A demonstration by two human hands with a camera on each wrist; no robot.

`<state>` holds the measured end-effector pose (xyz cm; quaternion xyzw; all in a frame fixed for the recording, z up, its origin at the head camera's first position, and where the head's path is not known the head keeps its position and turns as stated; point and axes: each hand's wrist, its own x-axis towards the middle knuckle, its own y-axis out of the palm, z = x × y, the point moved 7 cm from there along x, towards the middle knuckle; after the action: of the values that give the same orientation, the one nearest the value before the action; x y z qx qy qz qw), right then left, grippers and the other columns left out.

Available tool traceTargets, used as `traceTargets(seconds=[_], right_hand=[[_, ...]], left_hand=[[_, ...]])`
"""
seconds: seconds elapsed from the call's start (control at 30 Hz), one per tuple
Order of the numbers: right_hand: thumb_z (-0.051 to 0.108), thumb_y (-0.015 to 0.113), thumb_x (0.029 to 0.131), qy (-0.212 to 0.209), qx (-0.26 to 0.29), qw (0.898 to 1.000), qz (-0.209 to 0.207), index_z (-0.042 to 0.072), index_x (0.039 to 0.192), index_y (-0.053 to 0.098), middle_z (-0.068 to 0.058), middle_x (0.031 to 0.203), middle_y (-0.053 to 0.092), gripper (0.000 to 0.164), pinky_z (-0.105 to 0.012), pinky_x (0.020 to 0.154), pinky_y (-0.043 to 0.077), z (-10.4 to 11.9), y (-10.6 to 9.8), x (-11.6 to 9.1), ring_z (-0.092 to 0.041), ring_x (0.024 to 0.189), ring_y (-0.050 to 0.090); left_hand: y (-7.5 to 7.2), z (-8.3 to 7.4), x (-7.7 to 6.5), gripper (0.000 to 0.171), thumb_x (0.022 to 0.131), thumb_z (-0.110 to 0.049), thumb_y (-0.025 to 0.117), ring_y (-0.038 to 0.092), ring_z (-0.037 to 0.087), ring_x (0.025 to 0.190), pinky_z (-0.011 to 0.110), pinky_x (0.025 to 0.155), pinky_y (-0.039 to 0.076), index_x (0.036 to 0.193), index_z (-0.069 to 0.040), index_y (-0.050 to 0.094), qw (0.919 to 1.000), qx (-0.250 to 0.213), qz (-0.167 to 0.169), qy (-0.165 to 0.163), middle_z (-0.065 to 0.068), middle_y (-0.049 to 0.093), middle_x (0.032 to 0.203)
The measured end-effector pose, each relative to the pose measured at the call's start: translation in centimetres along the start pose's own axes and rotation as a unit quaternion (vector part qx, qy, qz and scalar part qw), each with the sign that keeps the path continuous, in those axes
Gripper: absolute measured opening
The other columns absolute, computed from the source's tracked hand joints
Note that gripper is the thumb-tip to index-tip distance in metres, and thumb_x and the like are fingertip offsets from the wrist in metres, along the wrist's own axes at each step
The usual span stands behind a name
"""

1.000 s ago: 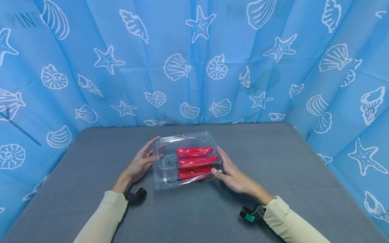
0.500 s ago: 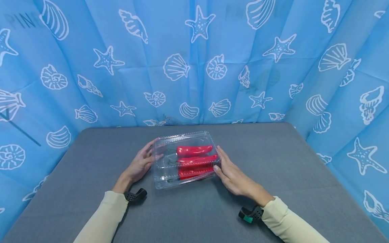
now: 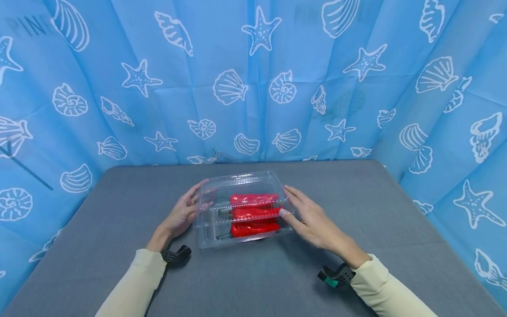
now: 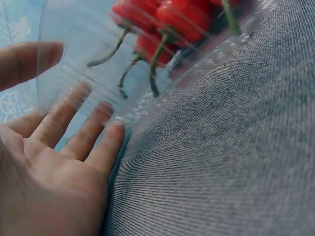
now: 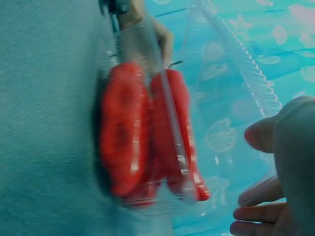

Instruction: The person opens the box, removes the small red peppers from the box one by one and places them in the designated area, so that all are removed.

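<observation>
A clear plastic clamshell box (image 3: pixel 207 241) sits at the middle of the table, with several red chili peppers (image 3: pixel 255 229) inside, green stems toward the left. Its clear lid (image 3: pixel 245 181) is tilted, its near edge raised above the tray. At the lid's right near corner my right hand (image 3: pixel 317 226) pinches the plastic, thumb on the near side; in the right wrist view the fingers are spread apart from the thumb. Against the box's left side my left hand (image 3: pixel 180 215) rests with fairly straight fingers, the palm plain in the left wrist view (image 4: pixel 64 182).
Grey cloth covers the table (image 3: pixel 253 286). A blue curtain (image 3: pixel 253 110) with white shells and starfish hangs behind it and along both sides. A black device (image 3: pixel 177 254) sits on the left wrist, another (image 3: pixel 336 276) on the right.
The near edge of the lid has risen away from the tray, and a gap now shows over the front peppers. My right hand shifted slightly to the right; the left hand has stayed put.
</observation>
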<state>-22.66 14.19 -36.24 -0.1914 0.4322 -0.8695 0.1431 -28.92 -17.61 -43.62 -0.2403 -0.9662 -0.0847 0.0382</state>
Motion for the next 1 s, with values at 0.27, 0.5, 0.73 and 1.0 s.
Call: traceTargets(seconds=[0.27, 0.5, 0.73, 1.0], right_hand=[[0.026, 0.061, 0.1, -0.028, 0.054, 0.994, -0.093, -0.001, 0.142, 0.055, -0.019, 0.143, 0.057, 0.05, -0.062, 0.102, 0.048, 0.8, -2.4, 0.1, -0.039, 0.128, 0.056], [0.017, 0.061, 0.1, -0.049, 0.112, 0.986, -0.114, -0.003, 0.139, 0.055, -0.02, 0.136, 0.06, 0.044, -0.059, 0.1, 0.051, 0.6, -3.2, 0.9, -0.038, 0.119, 0.061], [0.012, 0.063, 0.098, -0.053, 0.179, 0.977, -0.1, 0.003, 0.152, 0.041, -0.019, 0.143, 0.054, 0.059, -0.059, 0.104, 0.048, -0.7, -3.4, 2.4, -0.036, 0.127, 0.054], [0.012, 0.062, 0.099, -0.042, 0.235, 0.968, -0.076, 0.008, 0.158, 0.033, -0.02, 0.148, 0.049, 0.065, -0.059, 0.104, 0.046, -1.8, -3.3, 4.3, -0.041, 0.13, 0.049]], left_hand=[[0.5, 0.4, -0.2, 0.068, 0.097, -0.002, 0.061, 0.052, 0.027, 0.135, 0.034, 0.112, 0.042, 0.157, 0.001, 0.028, 0.9987, 0.0, 0.049, -0.014, 0.022, 0.045, 0.154], [1.4, 0.3, -0.4, 0.066, 0.096, -0.001, 0.059, 0.038, 0.036, 0.145, 0.04, 0.116, 0.036, 0.154, 0.009, 0.028, 0.9937, -0.004, 0.111, -0.017, 0.027, 0.037, 0.156], [1.6, 0.3, -0.4, 0.066, 0.094, -0.001, 0.065, 0.046, 0.031, 0.141, 0.041, 0.115, 0.038, 0.15, 0.011, 0.034, 0.9909, -0.013, 0.132, -0.019, 0.032, 0.038, 0.154], [1.6, 0.6, -0.3, 0.067, 0.092, -0.001, 0.069, 0.048, 0.029, 0.139, 0.043, 0.114, 0.037, 0.149, 0.012, 0.036, 0.9871, -0.029, 0.156, -0.017, 0.03, 0.041, 0.153]])
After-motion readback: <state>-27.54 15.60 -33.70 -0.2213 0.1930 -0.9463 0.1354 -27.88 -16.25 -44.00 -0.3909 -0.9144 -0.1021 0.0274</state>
